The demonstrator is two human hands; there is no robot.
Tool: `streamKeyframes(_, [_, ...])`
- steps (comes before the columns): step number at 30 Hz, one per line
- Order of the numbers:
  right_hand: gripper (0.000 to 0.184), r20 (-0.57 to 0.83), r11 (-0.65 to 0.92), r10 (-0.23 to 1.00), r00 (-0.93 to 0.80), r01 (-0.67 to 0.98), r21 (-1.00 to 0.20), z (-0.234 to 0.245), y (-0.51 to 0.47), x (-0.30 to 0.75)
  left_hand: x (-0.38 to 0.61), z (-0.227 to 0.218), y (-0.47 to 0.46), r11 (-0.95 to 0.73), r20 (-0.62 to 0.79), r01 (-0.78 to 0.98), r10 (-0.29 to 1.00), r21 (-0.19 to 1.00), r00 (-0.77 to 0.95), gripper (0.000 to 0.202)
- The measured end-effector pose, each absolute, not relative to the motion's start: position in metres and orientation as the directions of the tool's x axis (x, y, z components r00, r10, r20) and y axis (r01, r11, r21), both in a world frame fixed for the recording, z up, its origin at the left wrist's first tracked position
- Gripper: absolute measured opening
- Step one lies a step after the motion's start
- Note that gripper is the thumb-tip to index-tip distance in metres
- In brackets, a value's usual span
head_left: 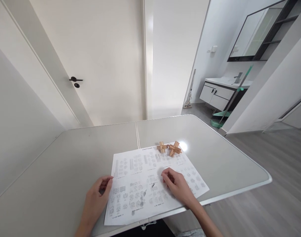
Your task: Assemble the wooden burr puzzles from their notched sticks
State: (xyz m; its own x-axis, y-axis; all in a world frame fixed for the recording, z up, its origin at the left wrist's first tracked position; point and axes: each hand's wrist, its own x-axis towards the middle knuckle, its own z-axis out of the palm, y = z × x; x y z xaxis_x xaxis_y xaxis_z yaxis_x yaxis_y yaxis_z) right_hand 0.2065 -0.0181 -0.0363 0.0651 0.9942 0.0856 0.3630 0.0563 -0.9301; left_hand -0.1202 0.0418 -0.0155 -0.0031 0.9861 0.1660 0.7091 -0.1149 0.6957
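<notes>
A white instruction sheet (145,171) printed with small puzzle diagrams lies on the grey table (66,164) near its front edge. My left hand (97,197) rests at the sheet's left edge, fingers curled, thumb touching the paper. My right hand (178,186) lies on the sheet's right half with fingers bent and tips on the paper. Two small wooden burr puzzles, the smaller one (162,146) and a larger one (174,148), stand side by side on the sheet's far edge, beyond my right hand. Neither hand holds anything.
A seam (137,135) splits the table top. A white door with a dark handle (75,79) stands behind. To the right, a bathroom opening shows a vanity (219,92), a mop (189,95) and a green broom with dustpan (221,115). Wood floor lies right of the table.
</notes>
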Motion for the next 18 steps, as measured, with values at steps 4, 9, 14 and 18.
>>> streamKeyframes(4, [0.033, 0.091, 0.061, 0.993, 0.068, 0.358, -0.932, -0.0376, -0.0186, 0.2070, -0.1201, -0.0157, 0.0418, -0.117, 0.175, 0.713, 0.985, 0.691, -0.008, 0.035])
streamKeyframes(9, [0.032, 0.093, 0.062, 0.993, 0.075, 0.346, -0.936, -0.0373, -0.0196, 0.2069, -0.1200, -0.0142, 0.0417, -0.126, 0.184, 0.710, 0.983, 0.693, -0.005, 0.034])
streamKeyframes(14, [0.034, 0.090, 0.060, 0.993, 0.070, 0.346, -0.936, -0.0362, -0.0193, 0.2066, -0.1192, -0.0134, 0.0393, -0.138, 0.195, 0.706, 0.981, 0.695, -0.001, 0.034])
streamKeyframes(18, [0.037, 0.088, 0.056, 0.993, 0.074, 0.358, -0.932, -0.0360, -0.0196, 0.2067, -0.1178, -0.0122, 0.0375, -0.151, 0.207, 0.707, 0.978, 0.691, 0.008, 0.035])
